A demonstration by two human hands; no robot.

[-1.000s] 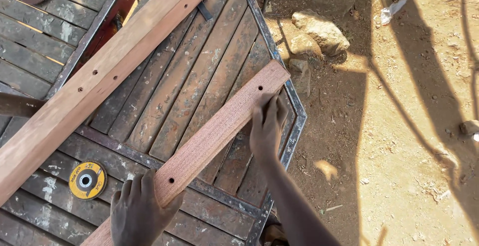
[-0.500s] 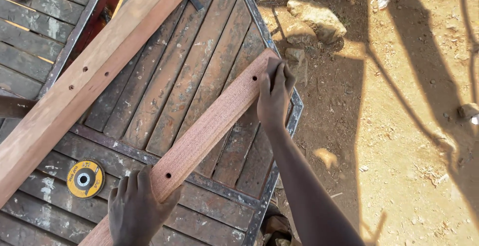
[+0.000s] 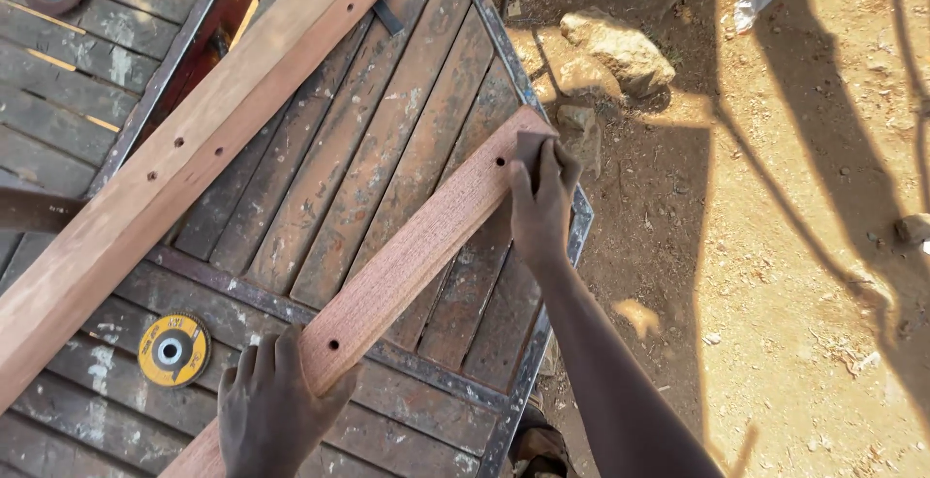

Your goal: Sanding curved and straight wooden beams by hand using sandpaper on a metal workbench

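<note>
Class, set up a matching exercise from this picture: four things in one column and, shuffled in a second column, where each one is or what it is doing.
1. left hand
2. right hand
3. yellow grinding disc
4. pale rock

A. on the dirt beyond the table
B. flat on the table slats
C. pressing the plank's near end
D. at the plank's far end, by a drilled hole

Pairs: 1-C, 2-D, 3-B, 4-A

A reddish wooden plank (image 3: 407, 270) lies diagonally across the slatted tabletop (image 3: 378, 129). Two small holes are drilled through it. Its far end reaches the tabletop's edge.
</note>
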